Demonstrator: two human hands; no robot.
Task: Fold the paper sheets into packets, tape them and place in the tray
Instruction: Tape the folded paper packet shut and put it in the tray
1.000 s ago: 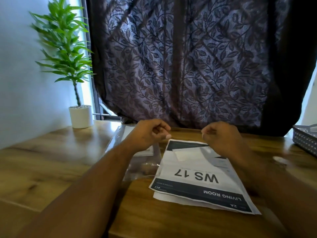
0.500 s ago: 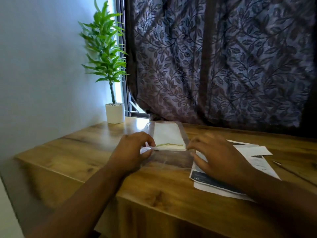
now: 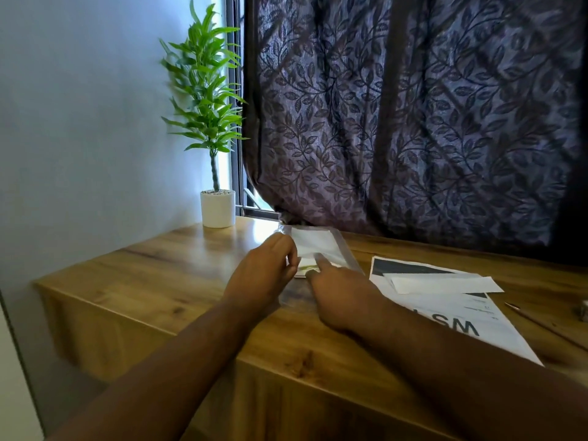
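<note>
On the sleeve (image 3: pixel 321 243), right hand (image 3: pixel 343 291) now presses flat; left hand (image 3: pixel 264 275) seemingly pinches it

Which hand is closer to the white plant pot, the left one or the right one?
Left. The left hand is in front of the white plant pot, slightly to its right; the right hand lies farther right.

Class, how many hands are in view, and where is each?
2. The left hand grips the left edge of the clear sleeve; the right hand presses a fingertip on its near end. None hidden.
</note>
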